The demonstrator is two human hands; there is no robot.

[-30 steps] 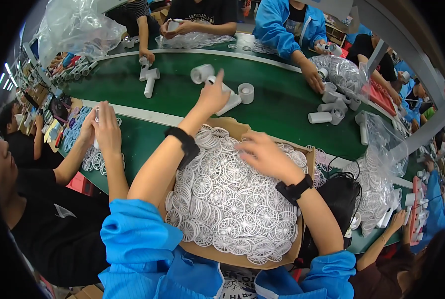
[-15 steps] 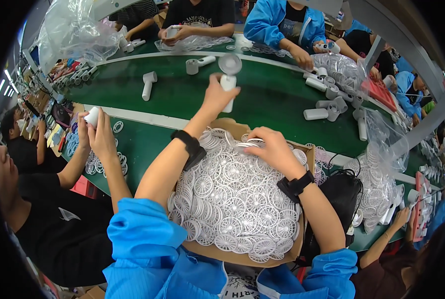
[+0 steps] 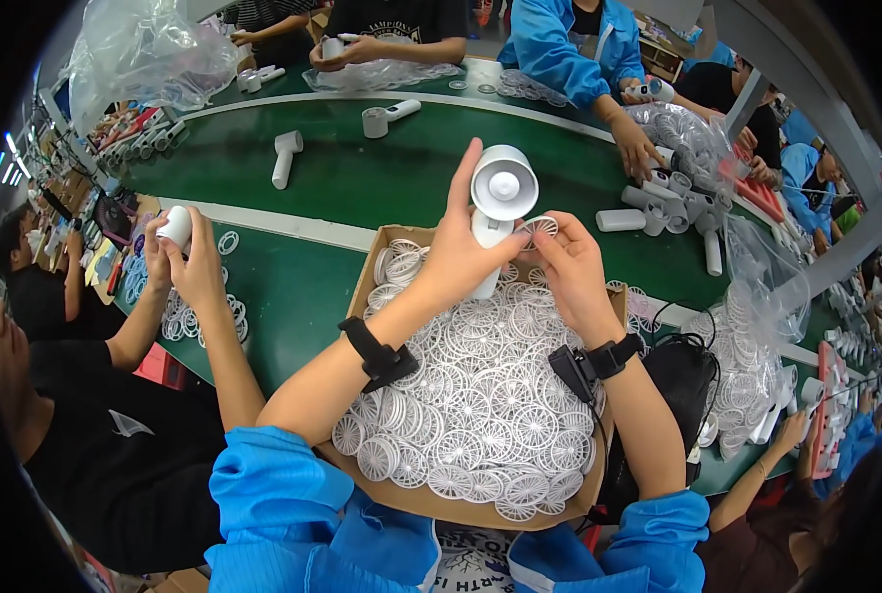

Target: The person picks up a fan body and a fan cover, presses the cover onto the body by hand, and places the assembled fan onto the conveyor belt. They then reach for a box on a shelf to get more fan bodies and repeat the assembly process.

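A white handheld fan body [image 3: 504,185] is gripped by its handle in my left hand [image 3: 453,255], its round head facing up at me. Close beside that head, my right hand [image 3: 571,269] pinches a white spoked fan grille [image 3: 538,233] between thumb and fingers. Both hands are above a cardboard box [image 3: 374,259] heaped with white round grilles [image 3: 475,395]. The lower part of the handle is partly hidden by my left hand.
A green conveyor belt [image 3: 381,178] runs across beyond the box, carrying several fan bodies [image 3: 288,158]. More fan bodies [image 3: 658,206] pile up at the right, near clear plastic bags [image 3: 767,277]. At left, a co-worker's hands [image 3: 189,259] hold a white part.
My left hand has brought the fan body from over the belt toward the box and turned its head toward me. My right hand has lifted a grille out of the pile up to it.
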